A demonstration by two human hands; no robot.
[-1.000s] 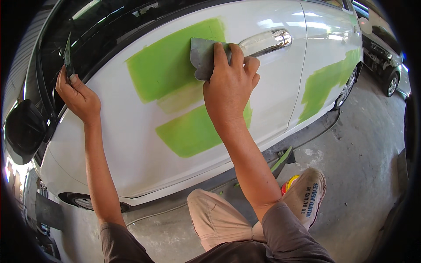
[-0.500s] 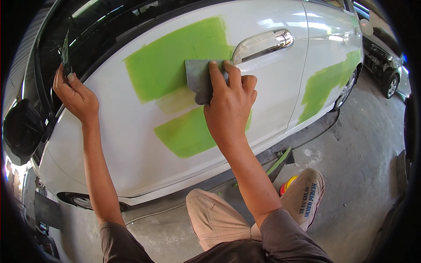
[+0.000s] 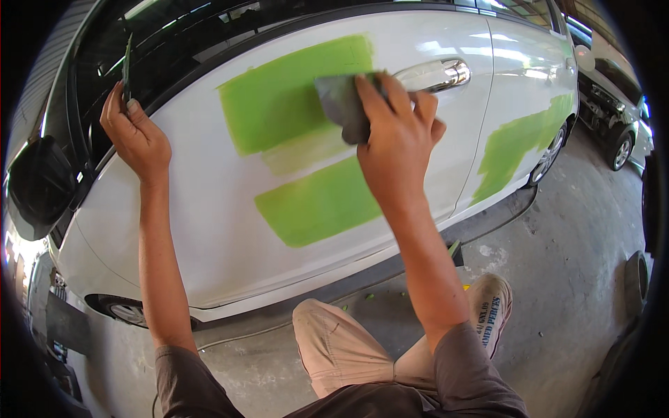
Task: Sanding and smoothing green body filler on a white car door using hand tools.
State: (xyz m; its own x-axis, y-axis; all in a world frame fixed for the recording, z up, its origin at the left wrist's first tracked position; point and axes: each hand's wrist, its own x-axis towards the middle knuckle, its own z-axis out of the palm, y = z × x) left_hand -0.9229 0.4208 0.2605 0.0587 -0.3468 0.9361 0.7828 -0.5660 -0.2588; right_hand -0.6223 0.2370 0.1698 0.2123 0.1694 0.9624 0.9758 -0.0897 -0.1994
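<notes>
My right hand [image 3: 398, 143] is closed on a grey putty spreader [image 3: 340, 104], its fingers spread over the flat blade. The spreader lies over the right part of the upper green filler patch [image 3: 272, 101] on the white car door [image 3: 209, 188], left of the chrome-trimmed door handle [image 3: 454, 71]. Below this patch is a second green filler patch [image 3: 317, 205], with a thinner pale smear between them. Up at the left, before the dark window, my left hand [image 3: 136, 139] pinches a thin flat plate [image 3: 127, 66], seen edge-on with green along it.
Farther right, the rear door carries another green filler patch [image 3: 519, 143]. A black side mirror [image 3: 42, 196] juts out at the left. A hose [image 3: 265, 333] runs over the concrete floor [image 3: 557, 265] past a dark, green-edged piece [image 3: 456, 253]. Another car [image 3: 613, 104] stands at the far right.
My right hand and the spreader have moved right and slightly up across the upper patch. My left hand, still holding the plate, appears a little farther right; the view has shifted slightly too.
</notes>
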